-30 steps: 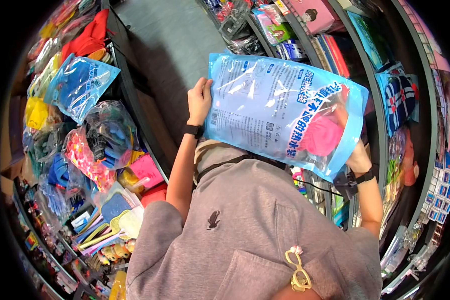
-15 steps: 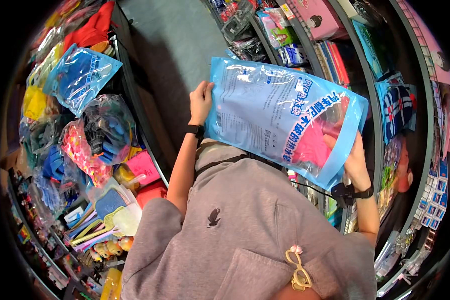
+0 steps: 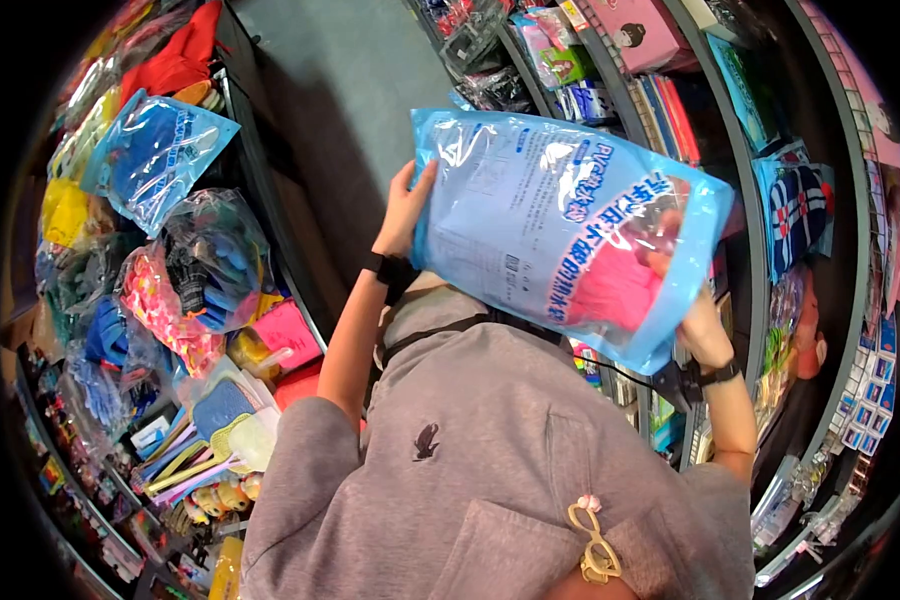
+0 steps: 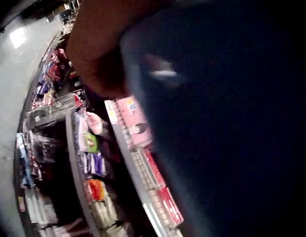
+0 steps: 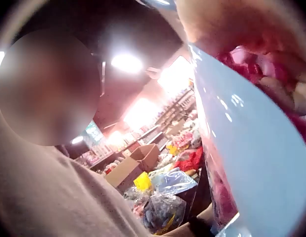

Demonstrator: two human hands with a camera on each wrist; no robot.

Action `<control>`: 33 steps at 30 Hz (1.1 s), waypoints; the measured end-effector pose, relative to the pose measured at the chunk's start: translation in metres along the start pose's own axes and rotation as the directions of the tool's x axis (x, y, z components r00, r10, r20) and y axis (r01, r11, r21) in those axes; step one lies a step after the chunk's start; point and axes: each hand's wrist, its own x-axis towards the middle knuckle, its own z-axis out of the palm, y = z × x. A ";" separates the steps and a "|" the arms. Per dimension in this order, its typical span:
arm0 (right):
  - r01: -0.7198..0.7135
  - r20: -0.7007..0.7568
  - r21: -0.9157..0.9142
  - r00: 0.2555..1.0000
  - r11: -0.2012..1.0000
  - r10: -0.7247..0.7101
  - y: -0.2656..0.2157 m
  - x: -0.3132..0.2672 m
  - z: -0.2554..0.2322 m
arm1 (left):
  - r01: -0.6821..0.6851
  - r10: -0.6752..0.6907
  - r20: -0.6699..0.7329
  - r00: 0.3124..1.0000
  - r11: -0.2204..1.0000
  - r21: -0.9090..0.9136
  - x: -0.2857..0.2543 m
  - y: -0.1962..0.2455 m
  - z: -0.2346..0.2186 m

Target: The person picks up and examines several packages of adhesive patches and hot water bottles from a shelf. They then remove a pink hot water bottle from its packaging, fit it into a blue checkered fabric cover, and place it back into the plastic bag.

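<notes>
A large light-blue plastic pouch [image 3: 510,220] with printed lettering is held in front of the waist, tilted, its open end on the right. My left hand [image 3: 405,205] grips the pouch's left edge, thumb on the printed side; in the left wrist view that hand [image 4: 101,49] is dark beside the pouch's shadowed back. Through a clear window shows a folded pink hot-water bag [image 3: 615,285]. My right hand [image 3: 705,325] reaches into the open end, its fingers seen through the window at the pink bag. In the right wrist view, curled fingers [image 5: 276,91] hold the pink material behind the blue rim.
On the left a shelf carries bagged gloves [image 3: 210,265], another blue pouch [image 3: 160,160] and a red cloth [image 3: 180,55]. Shelves of packaged goods stand on the right, with a checked item [image 3: 800,205] hanging there. Grey floor [image 3: 355,60] runs between.
The right hand has worked at the pouch's open end, with its fingers now inside at the pink hot-water bag. The pouch has tilted and bulged slightly; the left hand keeps its edge.
</notes>
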 end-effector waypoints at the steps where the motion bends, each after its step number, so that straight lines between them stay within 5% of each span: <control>1: -0.076 0.007 0.065 0.997 0.995 0.076 0.009 0.007 0.004 | -0.049 0.051 -0.028 0.998 0.997 0.059 0.007 -0.011 -0.013; 3: -0.229 0.021 0.185 0.973 0.956 0.229 0.041 0.027 0.007 | -0.035 0.035 -0.021 0.999 0.999 0.016 0.013 -0.017 -0.038; 6: -0.221 -0.044 0.091 0.973 0.971 0.226 0.072 0.036 0.010 | -0.057 0.061 -0.035 0.998 0.992 0.109 0.018 -0.035 -0.059; 8: 0.032 0.036 -0.182 0.999 0.983 -0.026 0.069 0.026 0.012 | -0.052 0.073 -0.054 0.996 0.945 0.322 0.022 -0.054 -0.068; 9: 0.088 0.054 -0.272 0.996 0.958 -0.076 0.059 0.023 0.010 | -0.027 0.055 -0.056 0.997 0.908 0.417 0.024 -0.065 -0.077; 10: 0.076 0.093 -0.098 0.993 0.992 -0.067 0.044 0.017 0.011 | -0.005 0.033 -0.061 0.998 0.912 0.411 0.024 -0.080 -0.079; 12: 0.148 0.175 -0.340 0.980 0.929 -0.092 0.028 0.000 0.014 | 0.031 -0.009 -0.057 0.998 0.916 0.400 0.024 -0.090 -0.063; 17: 0.040 0.017 -0.122 0.999 0.992 -0.039 0.025 -0.005 -0.003 | -0.030 0.090 -0.100 0.991 0.874 0.485 0.026 -0.112 -0.042; 20: 0.162 -0.079 -0.143 0.981 0.976 -0.175 0.078 0.007 0.009 | -0.002 0.047 -0.135 0.990 0.950 0.314 0.044 -0.106 -0.036; 23: 0.090 -0.167 0.122 0.984 0.988 -0.069 0.109 0.006 0.040 | -0.031 0.043 -0.010 0.999 0.831 0.555 0.033 -0.045 -0.009; 24: 0.068 -0.119 0.078 0.991 0.995 -0.058 0.100 0.002 0.029 | -0.032 0.018 0.029 0.999 0.781 0.624 0.031 -0.040 -0.008; 26: 0.127 -0.048 -0.003 0.991 0.992 -0.127 0.075 -0.012 0.006 | -0.091 0.155 -0.091 0.984 0.867 0.490 0.054 -0.085 -0.041; 29: 0.204 -0.032 -0.122 0.977 0.971 -0.209 0.026 -0.048 0.003 | -0.076 0.228 -0.106 0.968 0.667 0.741 0.044 -0.088 -0.059; 32: 0.267 -0.001 -0.225 0.962 0.937 -0.274 0.020 -0.053 0.001 | -0.020 0.081 -0.166 0.983 0.940 0.340 0.038 -0.104 -0.052; 33: 0.274 0.011 -0.247 0.960 0.930 -0.280 0.022 -0.053 0.001 | -0.043 0.075 -0.081 0.994 0.938 0.344 0.035 -0.100 -0.045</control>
